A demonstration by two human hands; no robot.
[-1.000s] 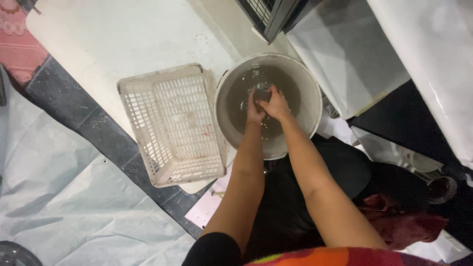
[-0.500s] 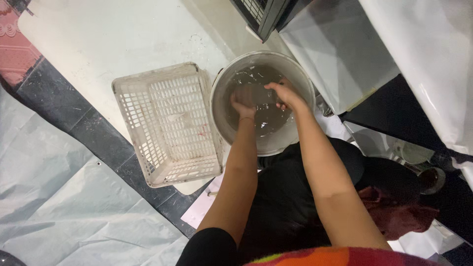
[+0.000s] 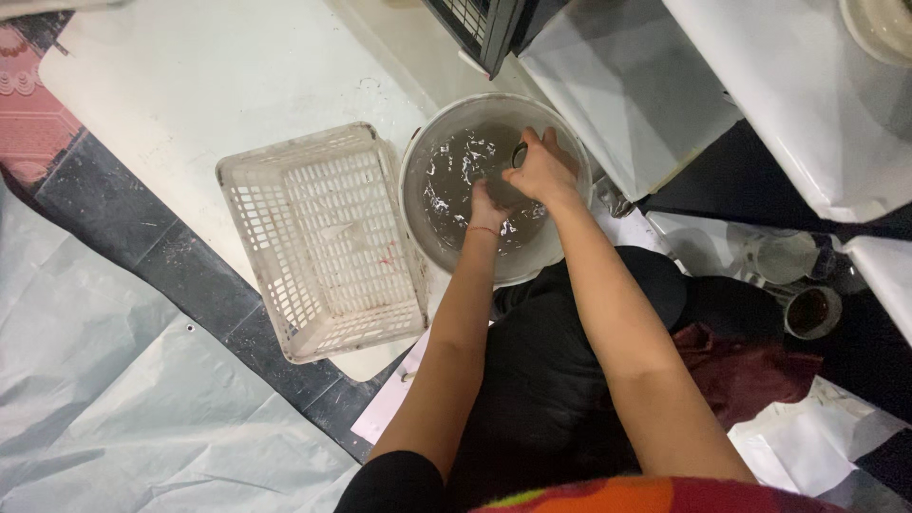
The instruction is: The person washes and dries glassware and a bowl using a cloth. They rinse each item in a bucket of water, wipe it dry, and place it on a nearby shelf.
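1. A white plastic basket [image 3: 323, 242] stands just left of both hands, beside the bucket.
2. The left hand [image 3: 486, 206] is sunk in grey water; its grip cannot be told.
3. The right hand [image 3: 541, 173] grips closed on a small dark round object [image 3: 519, 155], inside the round bucket [image 3: 418, 161].

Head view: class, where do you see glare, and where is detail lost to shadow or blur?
Head view: glare glints off the murky water in the bowl around both hands, left and right; the small dark object at the right fingers is too indistinct to identify; the basket is sharp and evenly lit; the dark lap swallows detail.
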